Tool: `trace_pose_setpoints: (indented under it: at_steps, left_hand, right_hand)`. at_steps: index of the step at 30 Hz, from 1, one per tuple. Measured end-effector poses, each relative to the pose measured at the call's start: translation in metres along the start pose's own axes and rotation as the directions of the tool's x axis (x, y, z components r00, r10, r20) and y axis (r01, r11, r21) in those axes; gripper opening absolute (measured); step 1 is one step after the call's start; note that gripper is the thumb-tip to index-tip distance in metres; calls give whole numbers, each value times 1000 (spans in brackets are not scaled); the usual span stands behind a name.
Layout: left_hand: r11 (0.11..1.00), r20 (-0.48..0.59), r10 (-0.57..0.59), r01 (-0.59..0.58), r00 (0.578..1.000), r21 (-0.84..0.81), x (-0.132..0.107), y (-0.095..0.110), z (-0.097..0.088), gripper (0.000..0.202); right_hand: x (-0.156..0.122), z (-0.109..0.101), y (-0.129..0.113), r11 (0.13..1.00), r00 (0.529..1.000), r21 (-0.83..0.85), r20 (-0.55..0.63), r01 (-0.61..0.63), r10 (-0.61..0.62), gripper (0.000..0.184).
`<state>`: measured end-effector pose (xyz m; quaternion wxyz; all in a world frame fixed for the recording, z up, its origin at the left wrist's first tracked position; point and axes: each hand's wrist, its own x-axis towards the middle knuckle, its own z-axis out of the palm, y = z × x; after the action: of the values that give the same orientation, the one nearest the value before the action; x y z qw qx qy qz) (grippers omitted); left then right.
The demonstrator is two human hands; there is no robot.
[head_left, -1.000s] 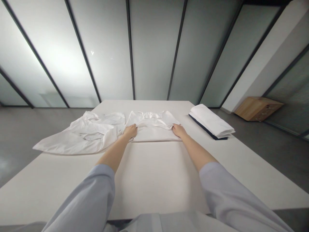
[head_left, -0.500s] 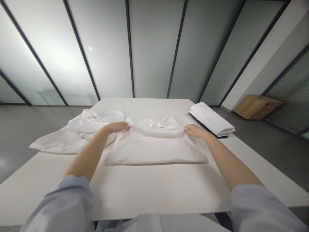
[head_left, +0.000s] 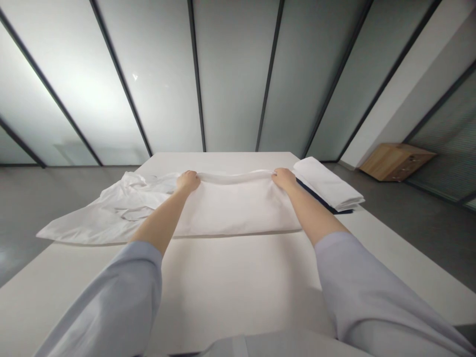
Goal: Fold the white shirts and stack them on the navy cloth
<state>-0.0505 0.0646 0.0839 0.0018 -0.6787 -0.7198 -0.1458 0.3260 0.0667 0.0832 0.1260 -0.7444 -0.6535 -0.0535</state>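
Observation:
A white garment [head_left: 238, 206] is spread across the middle of the table in a folded, roughly rectangular shape. My left hand [head_left: 189, 182] is closed on its far left corner, fingers curled over the edge. At the far right corner, my right hand [head_left: 284, 179] grips the same edge. Between the two hands the far edge is stretched and sags slightly, while the near edge rests on the table. A crumpled white cloth [head_left: 100, 213] lies to the left, partly behind my left forearm. My right hand is close to a stack of folded white cloth [head_left: 327, 183].
Under the folded stack shows a dark navy layer [head_left: 316, 195]. Everything rests on a long white table [head_left: 238, 282]. Frosted glass panels [head_left: 234, 74] with dark frames rise beyond it. A wooden cabinet [head_left: 394, 162] stands on the grey floor at the right.
Both hands have moved away from me and slightly closer together, carrying the garment's held edge to the far side. The garment's near edge has slid farther off, and its crumpled far part is now hidden.

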Motion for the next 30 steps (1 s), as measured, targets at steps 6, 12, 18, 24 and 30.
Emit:
trace_pose_setpoints:
  at_steps: [6, 12, 18, 24, 30]
  left_hand:
    - [986, -323, -169, 161, 931, -53, -7, 14, 14, 47]
    - [988, -21, 142, -140, 990, 59, -37, 42, 33, 44]
    - [989, 212, 106, -125, 972, 83, -57, 56, 57, 62]
    - [979, 107, -193, 183, 975, 92, -44, -5, 50, 78]
    - [965, 129, -249, 258, 960, -54, -16, -52, 51, 74]
  right_hand:
    - [3, 27, -18, 988, 980, 59, -127, -146, 152, 46]
    - [-28, 43, -47, 986, 987, 49, -46, 158, -156, 43]
    - [-62, 49, -57, 962, 959, 35, 80, 270, -272, 40]
    - [-34, 61, -7, 986, 971, 69, 197, -150, 134, 53]
    - [-17, 72, 19, 929, 986, 331, 89, -164, 142, 49]
